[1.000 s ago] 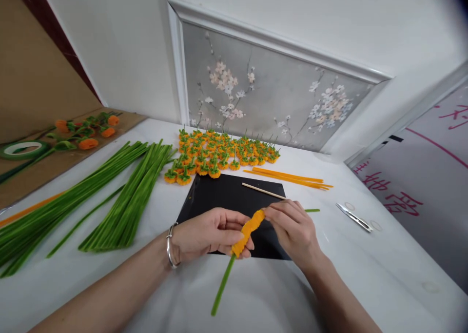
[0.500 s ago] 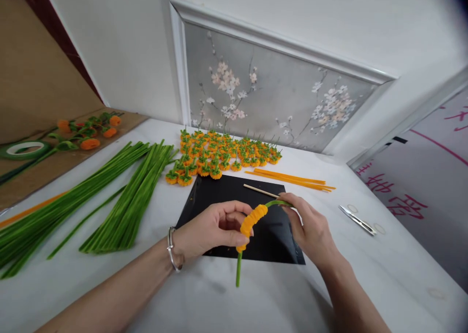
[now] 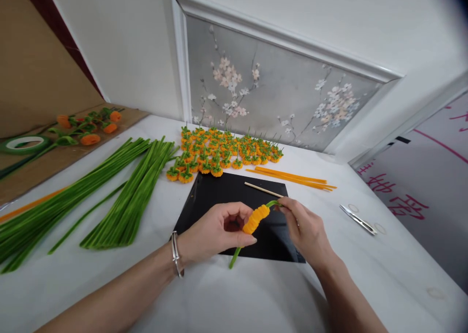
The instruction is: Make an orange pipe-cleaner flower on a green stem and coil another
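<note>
Between my hands is a green pipe cleaner [image 3: 234, 259] with an orange pipe cleaner coil [image 3: 256, 219] wound round it. My left hand [image 3: 223, 228] pinches the coil's lower end between thumb and fingers. The other end of the green stem is gripped in the fingertips of my right hand [image 3: 302, 223]. Both hands are above a black mat [image 3: 223, 189]. A thin wooden stick [image 3: 263, 190] lies across the mat, its near end behind my right fingers.
Behind the mat stand many small orange-and-green pumpkin-like pieces [image 3: 215, 152]. Loose orange pipe cleaners [image 3: 292, 177] lie right of them, tweezers [image 3: 358, 220] farther right. Green pipe cleaner bundles [image 3: 127, 201] spread at left, near green tape [image 3: 25, 144] and orange flowers [image 3: 90, 139] on cardboard.
The orange coil is bunched shorter and straighter on the green stem. My left fingers have closed around its lower end, and the stem's lower tip has swung left and up.
</note>
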The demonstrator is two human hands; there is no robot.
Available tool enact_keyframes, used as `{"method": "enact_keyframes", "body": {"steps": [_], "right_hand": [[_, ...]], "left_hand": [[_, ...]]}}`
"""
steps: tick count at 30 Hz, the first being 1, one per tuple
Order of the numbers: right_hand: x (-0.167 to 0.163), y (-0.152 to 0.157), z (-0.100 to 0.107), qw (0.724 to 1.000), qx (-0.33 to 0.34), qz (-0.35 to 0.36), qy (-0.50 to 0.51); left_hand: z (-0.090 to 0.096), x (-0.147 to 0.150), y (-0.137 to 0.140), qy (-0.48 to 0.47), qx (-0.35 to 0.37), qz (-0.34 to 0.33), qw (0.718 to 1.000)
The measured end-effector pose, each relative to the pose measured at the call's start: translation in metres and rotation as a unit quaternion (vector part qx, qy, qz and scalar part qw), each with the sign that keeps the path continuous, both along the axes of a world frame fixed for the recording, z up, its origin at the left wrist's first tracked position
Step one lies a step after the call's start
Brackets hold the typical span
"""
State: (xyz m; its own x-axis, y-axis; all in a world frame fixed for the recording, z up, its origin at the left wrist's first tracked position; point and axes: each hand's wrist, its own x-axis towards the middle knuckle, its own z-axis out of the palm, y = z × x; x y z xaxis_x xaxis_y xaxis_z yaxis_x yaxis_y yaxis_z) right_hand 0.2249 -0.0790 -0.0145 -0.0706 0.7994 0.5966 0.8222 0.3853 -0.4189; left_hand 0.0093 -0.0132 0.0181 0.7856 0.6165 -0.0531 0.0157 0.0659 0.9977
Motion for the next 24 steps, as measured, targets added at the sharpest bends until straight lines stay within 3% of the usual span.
{"method": "enact_keyframes", "body": {"steps": [8, 17, 24], "right_hand": [[0.0005, -0.0004, -0.0002, 1.0, 0.001, -0.016, -0.008], [0.0022, -0.0003, 0.0012, 0.996, 0.05, -0.074, -0.027], [0.0027, 0.0003, 0.0005, 0.995, 0.051, -0.077, -0.032]], "left_hand": [[0.0019, -0.0005, -0.0013, 0.016, 0.032, -0.001, 0.999], [-0.0042, -0.0004, -0.0078, 0.104, 0.243, 0.088, 0.96], [-0.0017, 0.0, -0.0077, 0.113, 0.255, 0.104, 0.955]]}}
